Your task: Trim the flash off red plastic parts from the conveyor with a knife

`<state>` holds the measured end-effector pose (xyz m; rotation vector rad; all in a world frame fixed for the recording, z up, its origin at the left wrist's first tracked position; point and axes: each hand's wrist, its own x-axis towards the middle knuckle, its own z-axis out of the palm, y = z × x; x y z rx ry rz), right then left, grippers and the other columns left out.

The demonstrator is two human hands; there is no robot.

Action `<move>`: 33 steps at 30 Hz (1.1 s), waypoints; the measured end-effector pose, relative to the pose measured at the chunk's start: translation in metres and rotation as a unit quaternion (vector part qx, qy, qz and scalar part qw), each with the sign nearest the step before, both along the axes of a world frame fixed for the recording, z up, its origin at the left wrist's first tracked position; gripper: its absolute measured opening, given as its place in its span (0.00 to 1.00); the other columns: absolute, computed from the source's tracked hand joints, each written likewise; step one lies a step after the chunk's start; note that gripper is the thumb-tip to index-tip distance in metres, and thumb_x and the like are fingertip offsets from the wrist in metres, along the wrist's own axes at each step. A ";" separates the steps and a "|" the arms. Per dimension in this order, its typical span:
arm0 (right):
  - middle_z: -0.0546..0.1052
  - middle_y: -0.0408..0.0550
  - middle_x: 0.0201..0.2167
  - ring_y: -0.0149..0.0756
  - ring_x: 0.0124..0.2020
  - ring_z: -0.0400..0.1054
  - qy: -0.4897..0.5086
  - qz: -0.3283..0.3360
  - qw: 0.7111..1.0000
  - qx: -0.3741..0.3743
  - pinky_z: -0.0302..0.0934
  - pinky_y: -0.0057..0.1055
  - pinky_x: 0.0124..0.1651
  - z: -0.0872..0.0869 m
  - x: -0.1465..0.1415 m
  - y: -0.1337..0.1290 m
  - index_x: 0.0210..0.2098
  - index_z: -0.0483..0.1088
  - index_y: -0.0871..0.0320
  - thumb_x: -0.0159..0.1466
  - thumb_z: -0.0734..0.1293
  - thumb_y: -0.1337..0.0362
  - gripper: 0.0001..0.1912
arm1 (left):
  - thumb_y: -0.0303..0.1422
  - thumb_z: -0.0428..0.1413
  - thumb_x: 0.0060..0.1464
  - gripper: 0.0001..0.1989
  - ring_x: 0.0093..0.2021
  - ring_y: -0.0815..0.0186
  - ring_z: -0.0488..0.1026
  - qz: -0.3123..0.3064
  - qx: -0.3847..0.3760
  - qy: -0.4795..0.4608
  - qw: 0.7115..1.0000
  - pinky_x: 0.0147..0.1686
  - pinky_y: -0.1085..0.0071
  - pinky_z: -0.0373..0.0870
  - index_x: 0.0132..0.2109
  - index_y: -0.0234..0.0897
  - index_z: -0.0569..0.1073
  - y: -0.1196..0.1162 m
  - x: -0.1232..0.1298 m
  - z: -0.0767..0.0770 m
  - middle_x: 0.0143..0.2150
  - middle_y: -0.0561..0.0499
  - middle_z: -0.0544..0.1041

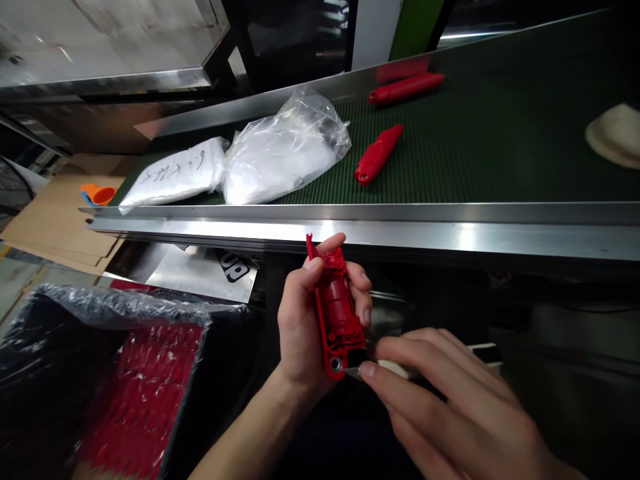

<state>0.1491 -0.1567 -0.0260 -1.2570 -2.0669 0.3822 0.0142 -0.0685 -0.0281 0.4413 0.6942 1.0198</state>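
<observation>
My left hand (303, 320) is wrapped round a red plastic housing (336, 300), its hollow inner side facing up. Ribs and small posts show inside, and a metal-rimmed hole sits at its near end. In my right hand (450, 393) is a small knife (393, 368) with a pale handle, pinched between thumb and fingers. The blade (353, 373) meets the housing's near end beside the hole; much of the handle is hidden by my fingers.
Beyond my hands runs a green conveyor belt (475, 147) with a metal edge (425, 230). On it lie two red housings (380, 155), plastic bags of white material (280, 157) and a pale object (617, 137). A lined black bin (195, 373) holds many red parts. Cardboard (55, 220) lies left.
</observation>
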 end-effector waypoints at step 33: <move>0.77 0.53 0.47 0.47 0.46 0.70 -0.210 -0.126 0.948 0.203 0.62 0.44 0.48 -0.031 0.075 0.072 0.53 0.70 0.61 0.62 0.67 0.75 0.20 | 0.34 0.44 0.64 0.18 0.23 0.67 0.64 0.050 -0.087 -0.024 0.995 0.23 0.74 0.62 0.55 0.30 0.68 0.003 -0.017 -0.003 0.32 0.47 0.69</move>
